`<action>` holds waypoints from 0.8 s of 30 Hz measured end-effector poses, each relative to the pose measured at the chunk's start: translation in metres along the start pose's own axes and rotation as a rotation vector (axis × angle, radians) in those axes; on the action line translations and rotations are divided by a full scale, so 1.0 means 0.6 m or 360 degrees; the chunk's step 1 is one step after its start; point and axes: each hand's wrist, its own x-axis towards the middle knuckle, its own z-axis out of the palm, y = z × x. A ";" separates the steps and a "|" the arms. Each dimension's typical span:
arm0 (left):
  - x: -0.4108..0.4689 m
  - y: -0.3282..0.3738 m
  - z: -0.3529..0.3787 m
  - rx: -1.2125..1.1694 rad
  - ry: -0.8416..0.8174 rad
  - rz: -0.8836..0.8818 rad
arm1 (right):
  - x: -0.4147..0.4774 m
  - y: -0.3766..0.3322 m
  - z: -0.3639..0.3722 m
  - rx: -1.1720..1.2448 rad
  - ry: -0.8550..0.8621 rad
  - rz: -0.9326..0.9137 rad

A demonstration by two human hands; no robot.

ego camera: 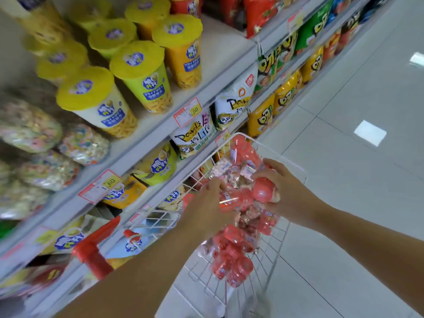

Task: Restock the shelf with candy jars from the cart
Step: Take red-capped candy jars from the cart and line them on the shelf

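A white wire cart [270, 255] with a red handle [91, 249] stands beside the shelf and holds several clear candy jars with red lids [231, 255]. My right hand [282, 187] grips one red-lidded jar [262, 187] near the top of the pile. My left hand [206, 203] reaches into the cart, its fingers curled around another jar [231, 198]. On the shelf [146, 134] at the left lie several blurred jars of pastel candy [85, 146].
Yellow-lidded snack cups [142, 74] fill the upper shelf, with bare shelf space to their right. Snack bags [195, 136] hang on the rows below, behind price tags [187, 112]. Pale tiled floor [355, 111] stretches along the aisle on the right.
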 end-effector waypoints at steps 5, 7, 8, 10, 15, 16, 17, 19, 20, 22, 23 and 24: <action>-0.096 0.101 -0.158 -0.0418 0.0126 0.0081 | -0.043 -0.143 -0.098 0.0348 0.0276 -0.0029; -0.144 0.146 -0.217 -0.0548 0.0265 0.0202 | -0.061 -0.205 -0.133 0.0584 0.0323 -0.0073; -0.167 0.164 -0.242 -0.0697 0.0345 0.0246 | -0.071 -0.236 -0.148 0.0707 0.0332 -0.0096; -0.215 0.199 -0.286 -0.1074 0.0423 0.0240 | -0.089 -0.300 -0.170 0.0930 0.0340 -0.0163; -0.308 0.240 -0.375 -0.1800 0.0293 0.0221 | -0.110 -0.449 -0.205 0.1152 0.0305 -0.0286; -0.322 0.241 -0.396 -0.1861 0.0279 0.0247 | -0.109 -0.475 -0.210 0.1115 0.0290 -0.0292; -0.336 0.240 -0.418 -0.1879 0.0271 0.0287 | -0.106 -0.501 -0.217 0.1084 0.0292 -0.0307; -0.354 0.227 -0.461 -0.1875 0.0300 0.0377 | -0.097 -0.554 -0.229 0.1062 0.0302 -0.0362; -0.361 0.219 -0.483 -0.1873 0.0347 0.0397 | -0.088 -0.577 -0.233 0.1050 0.0320 -0.0391; -0.375 0.196 -0.527 -0.1814 0.0477 0.0428 | -0.070 -0.628 -0.234 0.1025 0.0381 -0.0415; -0.381 0.184 -0.547 -0.1742 0.0550 0.0455 | -0.055 -0.651 -0.232 0.1020 0.0436 -0.0410; -0.384 0.171 -0.567 -0.1608 0.0629 0.0489 | -0.042 -0.673 -0.227 0.1006 0.0498 -0.0405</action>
